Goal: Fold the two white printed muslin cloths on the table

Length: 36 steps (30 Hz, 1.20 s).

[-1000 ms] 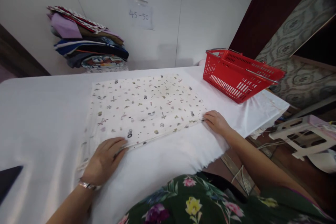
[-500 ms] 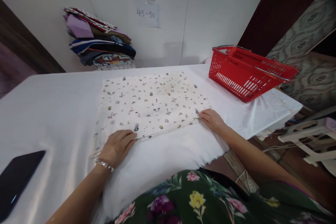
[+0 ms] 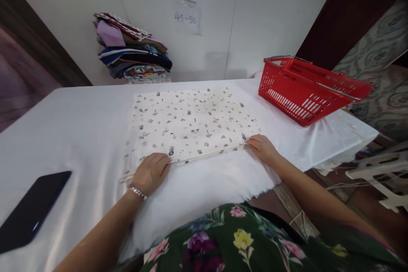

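A cream cloth (image 3: 191,123) with a small scattered print lies folded flat in layers on the white-covered table. At its near left corner, my left hand (image 3: 152,173), with a silver bracelet at the wrist, is closed over the near edge. My right hand (image 3: 262,148) pinches that same edge close to the near right corner. The thumbs and the ends of the fingers are partly hidden against the fabric. Between the two hands the folded edge runs almost straight, slanting up to the right.
A red plastic basket (image 3: 306,91) with metal handles stands at the back right. Folded fabrics (image 3: 134,53) are piled at the back left by the wall. A black phone (image 3: 35,208) lies at left on the white tablecloth (image 3: 92,136). A white plastic stool (image 3: 382,178) is at right.
The whole view has shifted, so the cloth, basket and phone sit farther right in the picture. Both hands stay at the cloth's near edge, with no clear movement along it.
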Motion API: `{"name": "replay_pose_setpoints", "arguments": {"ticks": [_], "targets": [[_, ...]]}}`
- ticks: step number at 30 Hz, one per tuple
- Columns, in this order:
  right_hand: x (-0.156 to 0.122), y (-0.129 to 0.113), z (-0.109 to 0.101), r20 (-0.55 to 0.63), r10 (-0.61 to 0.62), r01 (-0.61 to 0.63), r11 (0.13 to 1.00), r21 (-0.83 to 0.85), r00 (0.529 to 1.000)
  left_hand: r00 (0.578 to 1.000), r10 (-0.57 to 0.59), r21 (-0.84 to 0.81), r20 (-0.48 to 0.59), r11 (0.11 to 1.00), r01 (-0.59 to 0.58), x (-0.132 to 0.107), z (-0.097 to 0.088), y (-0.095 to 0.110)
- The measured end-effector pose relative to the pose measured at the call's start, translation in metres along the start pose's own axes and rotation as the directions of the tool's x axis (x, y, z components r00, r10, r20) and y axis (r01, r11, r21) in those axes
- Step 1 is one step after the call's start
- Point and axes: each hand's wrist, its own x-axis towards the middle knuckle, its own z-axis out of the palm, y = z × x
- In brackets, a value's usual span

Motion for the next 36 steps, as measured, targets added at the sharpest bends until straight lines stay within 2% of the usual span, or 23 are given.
{"name": "replay_pose_setpoints", "arguments": {"ticks": [6,13,21,30,36], "targets": [[0.004,-0.007,0.002,0.006,-0.026,0.026,1.000,0.006,1.000,0.999,-0.035,-0.014,-0.019,0.999,0.035,-0.003,0.002,0.000],[0.020,-0.023,0.016,-0.013,-0.109,0.109,0.991,0.081,0.994,1.000,-0.022,-0.020,-0.021,1.000,0.022,-0.002,0.003,0.006],[0.048,-0.055,0.015,0.045,-0.216,0.211,0.974,0.081,0.975,0.998,0.062,-0.073,0.023,0.996,-0.060,0.009,0.006,0.014],[0.074,-0.087,0.027,0.037,-0.347,0.336,0.927,0.168,0.937,0.999,-0.008,-0.134,0.047,0.991,0.014,0.023,0.013,0.027],[0.090,-0.116,0.033,0.049,-0.378,0.360,0.908,0.214,0.925,0.997,-0.045,-0.121,0.064,0.991,0.052,0.026,0.015,0.035]]}}
